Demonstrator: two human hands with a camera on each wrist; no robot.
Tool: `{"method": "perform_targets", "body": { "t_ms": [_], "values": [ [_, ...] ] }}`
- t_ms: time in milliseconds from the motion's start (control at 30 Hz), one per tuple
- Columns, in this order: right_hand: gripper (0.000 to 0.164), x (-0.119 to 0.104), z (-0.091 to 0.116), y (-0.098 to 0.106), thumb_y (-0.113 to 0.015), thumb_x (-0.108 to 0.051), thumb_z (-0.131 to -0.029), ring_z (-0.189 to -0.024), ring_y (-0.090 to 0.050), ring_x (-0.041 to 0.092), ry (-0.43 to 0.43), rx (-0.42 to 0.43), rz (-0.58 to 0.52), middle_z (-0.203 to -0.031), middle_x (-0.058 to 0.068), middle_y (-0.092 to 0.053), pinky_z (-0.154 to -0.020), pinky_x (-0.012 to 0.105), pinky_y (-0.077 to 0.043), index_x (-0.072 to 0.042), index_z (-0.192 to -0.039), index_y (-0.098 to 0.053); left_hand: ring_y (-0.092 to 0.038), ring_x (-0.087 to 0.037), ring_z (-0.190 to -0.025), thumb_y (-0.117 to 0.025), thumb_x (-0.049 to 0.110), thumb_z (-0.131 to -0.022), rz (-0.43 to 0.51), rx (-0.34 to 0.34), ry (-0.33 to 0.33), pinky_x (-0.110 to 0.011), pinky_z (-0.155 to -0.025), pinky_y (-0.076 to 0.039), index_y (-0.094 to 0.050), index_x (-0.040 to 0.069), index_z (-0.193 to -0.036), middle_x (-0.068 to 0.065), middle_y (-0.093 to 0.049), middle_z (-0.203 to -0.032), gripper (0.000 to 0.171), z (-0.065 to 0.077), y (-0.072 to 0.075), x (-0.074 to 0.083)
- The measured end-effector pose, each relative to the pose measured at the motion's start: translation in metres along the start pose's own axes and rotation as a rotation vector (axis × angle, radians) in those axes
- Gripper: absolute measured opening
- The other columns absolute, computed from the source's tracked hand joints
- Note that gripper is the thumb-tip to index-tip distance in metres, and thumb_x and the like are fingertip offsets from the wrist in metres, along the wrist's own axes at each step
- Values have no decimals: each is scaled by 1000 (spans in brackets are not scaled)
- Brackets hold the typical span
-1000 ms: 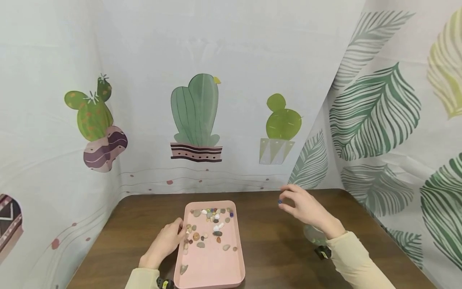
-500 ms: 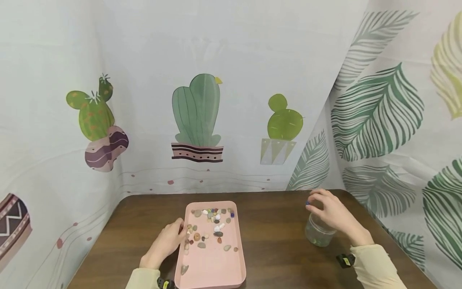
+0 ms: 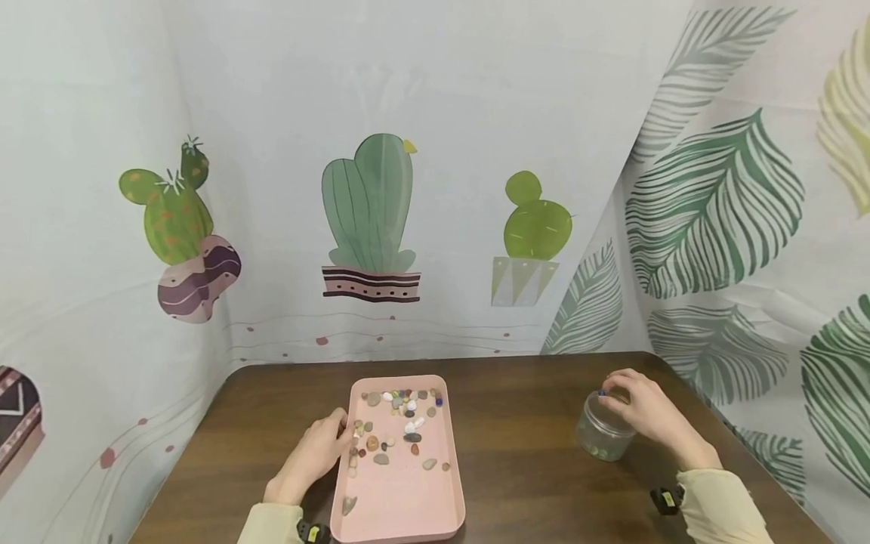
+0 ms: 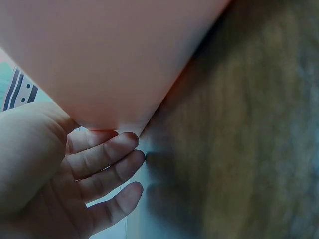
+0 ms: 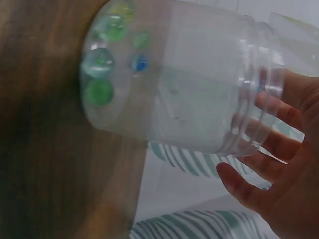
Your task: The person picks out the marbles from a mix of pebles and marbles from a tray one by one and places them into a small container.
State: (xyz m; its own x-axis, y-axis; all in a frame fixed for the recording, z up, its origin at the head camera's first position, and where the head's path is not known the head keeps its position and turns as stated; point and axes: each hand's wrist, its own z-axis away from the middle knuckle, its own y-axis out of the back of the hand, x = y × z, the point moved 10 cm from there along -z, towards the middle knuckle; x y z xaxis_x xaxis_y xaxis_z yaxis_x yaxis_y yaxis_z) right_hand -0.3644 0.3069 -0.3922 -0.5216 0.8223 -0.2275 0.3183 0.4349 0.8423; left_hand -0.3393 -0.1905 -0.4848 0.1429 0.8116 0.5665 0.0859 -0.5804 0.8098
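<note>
- Two hands were engaged: the left hand (image 3: 311, 457) at the tray (image 3: 401, 500), the right hand (image 3: 644, 408) above the jar (image 3: 590, 432).
- Left hand: held the tray's left wall, fingers lightly bent against the outer face, thumb tip hidden in the wrist view. Probable purpose: steadying the tray.
- Right hand: pinched the blue marble (image 3: 602, 393) between thumb and fingertip; the other fingers were loosely bent.
- Blue marble: was between the fingertips at the jar's mouth, well right of the tray. Whether it was below the rim could not be told.
- Jar: stood upright on the table (image 3: 523, 487), presumably to admit items from above; green marbles (image 5: 98, 92) lay at its bottom.
- Stones (image 3: 381, 459): lay mostly in the tray's far half, the walls presumably confining them.
</note>
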Motion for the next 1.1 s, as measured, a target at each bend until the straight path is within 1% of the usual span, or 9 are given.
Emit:
{"method": "perform_targets", "body": {
  "t_ms": [167, 333, 567, 700, 833, 933, 1000, 1100],
  "values": [
    [15, 10, 9, -8, -71, -21, -72, -84, -54, 22, -45, -32, 1, -91, 1, -56, -68, 41, -40, -17, -81, -59, -45, -11, -54, -50, 21, -89, 11, -7, -10, -28, -47, -35, -50, 14, -85, 5, -49, -64, 8, 0, -1, 2],
    [16, 14, 14, -15, -71, -19, -72, -86, -54, 25, -69, -62, -20, -93, 2, -56, -69, 42, -40, -18, -81, -58, -44, -11, -55, -50, 21, -89, 11, -10, -7, -28, -49, -35, -50, 14, -86, 5, -48, -64, 7, 0, -2, 0],
    [16, 17, 16, -14, -72, -18, -71, -87, -55, 26, -74, -38, -24, -91, 1, -57, -70, 44, -40, -17, -80, -59, -45, -11, -55, -50, 21, -89, 12, -5, -14, -28, -49, -36, -50, 14, -86, 5, -49, -64, 8, -2, -1, 3],
    [16, 18, 16, -13, -72, -19, -71, -87, -55, 26, -82, -34, -27, -90, 2, -58, -71, 44, -41, -17, -79, -59, -45, -11, -56, -50, 21, -89, 3, -2, -9, -28, -50, -36, -50, 14, -85, 6, -49, -64, 8, -3, -1, 4],
    [15, 18, 17, -13, -72, -20, -72, -87, -55, 28, -93, -39, -36, -91, 4, -58, -70, 45, -41, -16, -80, -60, -45, -11, -55, -51, 20, -88, -7, 8, -17, -28, -48, -35, -50, 14, -85, 6, -48, -63, 7, -2, 1, 7],
    [14, 18, 15, -14, -71, -20, -73, -86, -55, 28, -100, -46, -39, -91, 5, -58, -70, 45, -41, -14, -80, -61, -44, -11, -53, -51, 19, -88, -8, 12, -15, -27, -47, -34, -50, 13, -84, 5, -47, -62, 7, -2, 2, 6],
    [14, 17, 14, -14, -71, -20, -73, -85, -55, 28, -99, -53, -35, -90, 5, -58, -69, 44, -41, -13, -80, -62, -43, -11, -53, -51, 19, -88, -7, 1, -3, -27, -46, -34, -49, 14, -84, 5, -46, -62, 8, -1, 2, 4],
    [12, 15, 12, -14, -71, -21, -73, -82, -56, 25, -97, -52, -26, -88, 4, -59, -68, 41, -41, -14, -78, -62, -43, -11, -53, -51, 19, -89, -9, -4, 5, -28, -46, -34, -49, 14, -83, 5, -46, -62, 8, 0, 2, 2]
  ]
}}
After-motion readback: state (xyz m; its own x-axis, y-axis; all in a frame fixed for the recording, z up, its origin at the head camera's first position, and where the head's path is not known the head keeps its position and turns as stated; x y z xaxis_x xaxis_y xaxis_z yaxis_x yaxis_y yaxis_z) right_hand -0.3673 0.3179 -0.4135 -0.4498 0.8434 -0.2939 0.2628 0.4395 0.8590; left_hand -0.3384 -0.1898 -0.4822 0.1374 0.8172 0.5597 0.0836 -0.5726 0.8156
